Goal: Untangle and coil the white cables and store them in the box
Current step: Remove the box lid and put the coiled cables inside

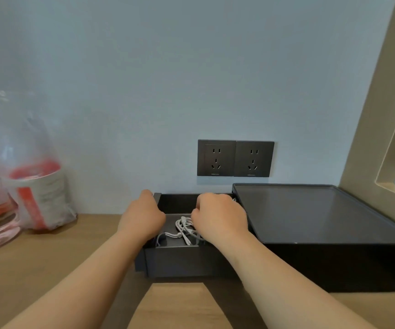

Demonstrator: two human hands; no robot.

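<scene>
A small dark open box (179,260) stands on the wooden desk against the wall. Inside it lies a loose bundle of white cables (184,230). My left hand (144,216) grips the box's left wall, fingers curled over the rim. My right hand (217,217) reaches down into the box from the right, fingers curled over the cables; its fingertips are hidden, so whether it pinches a cable cannot be told.
A larger black lidded box (322,233) sits right beside the small one. Two dark wall sockets (235,158) are above. A clear plastic bag with red-and-white packages (25,184) stands at the left. A wooden shelf frame (386,129) rises on the right.
</scene>
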